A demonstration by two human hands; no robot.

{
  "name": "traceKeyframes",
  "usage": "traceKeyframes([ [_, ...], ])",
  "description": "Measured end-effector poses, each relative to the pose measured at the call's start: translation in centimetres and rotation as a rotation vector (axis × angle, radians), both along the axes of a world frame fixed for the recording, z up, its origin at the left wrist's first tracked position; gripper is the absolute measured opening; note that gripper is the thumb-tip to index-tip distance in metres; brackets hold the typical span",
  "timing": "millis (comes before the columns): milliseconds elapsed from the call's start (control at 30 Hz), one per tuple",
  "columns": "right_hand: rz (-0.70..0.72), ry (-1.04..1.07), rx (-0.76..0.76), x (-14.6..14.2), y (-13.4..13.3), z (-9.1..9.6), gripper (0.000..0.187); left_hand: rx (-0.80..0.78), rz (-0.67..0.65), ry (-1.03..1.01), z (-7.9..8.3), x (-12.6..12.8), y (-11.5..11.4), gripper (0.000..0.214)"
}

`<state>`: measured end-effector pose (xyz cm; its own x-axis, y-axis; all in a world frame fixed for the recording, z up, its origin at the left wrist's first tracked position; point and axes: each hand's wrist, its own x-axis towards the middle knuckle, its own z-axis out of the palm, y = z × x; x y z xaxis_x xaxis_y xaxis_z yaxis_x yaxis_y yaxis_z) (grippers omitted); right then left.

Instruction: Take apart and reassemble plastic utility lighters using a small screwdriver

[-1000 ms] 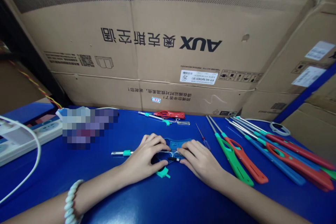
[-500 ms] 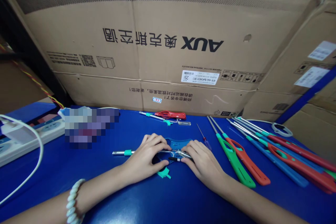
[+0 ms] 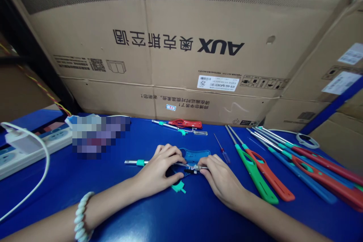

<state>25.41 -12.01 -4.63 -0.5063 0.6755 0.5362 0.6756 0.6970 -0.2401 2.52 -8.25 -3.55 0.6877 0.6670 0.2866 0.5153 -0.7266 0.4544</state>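
A blue plastic lighter shell (image 3: 195, 155) lies open on the blue table (image 3: 181, 215), its metal tube with a teal collar (image 3: 135, 162) pointing left. My left hand (image 3: 157, 174) presses down on the shell's left part, fingers curled over it. At the shell's middle, my right hand (image 3: 219, 176) pinches a small metal and black part with thin wires (image 3: 194, 168). A teal trigger piece (image 3: 178, 187) rests on the table just below my left hand.
Several long red, green and blue lighters (image 3: 283, 162) lie at the right. A small screwdriver (image 3: 222, 149), a red lighter shell (image 3: 185, 123), a white ring (image 3: 307, 140), a power strip (image 3: 31, 147) with white cable, and big cardboard boxes (image 3: 176, 45) behind.
Both hands stayed on the blue shell. My right fingers shifted slightly along the small metal part; the view drifted a little.
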Motion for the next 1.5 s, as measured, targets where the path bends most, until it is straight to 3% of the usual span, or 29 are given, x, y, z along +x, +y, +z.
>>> traceKeyframes([
  [233,0.005,-0.007,0.059,0.07,-0.02,-0.03,0.02,-0.008,0.001,-0.016,0.04,-0.09,0.03,0.014],
  [700,-0.027,0.063,-0.038,0.27,0.07,-0.03,0.012,0.026,0.01,-0.01,0.02,-0.12,-0.17,0.018],
  [1000,-0.037,0.055,-0.006,0.3,0.06,-0.32,0.011,0.084,-0.008,-0.026,-0.17,-0.32,-0.05,0.013],
  [1500,-0.054,0.015,0.004,0.26,-0.01,-0.65,0.012,0.095,-0.138,-0.035,0.31,-0.23,-0.56,0.015],
])
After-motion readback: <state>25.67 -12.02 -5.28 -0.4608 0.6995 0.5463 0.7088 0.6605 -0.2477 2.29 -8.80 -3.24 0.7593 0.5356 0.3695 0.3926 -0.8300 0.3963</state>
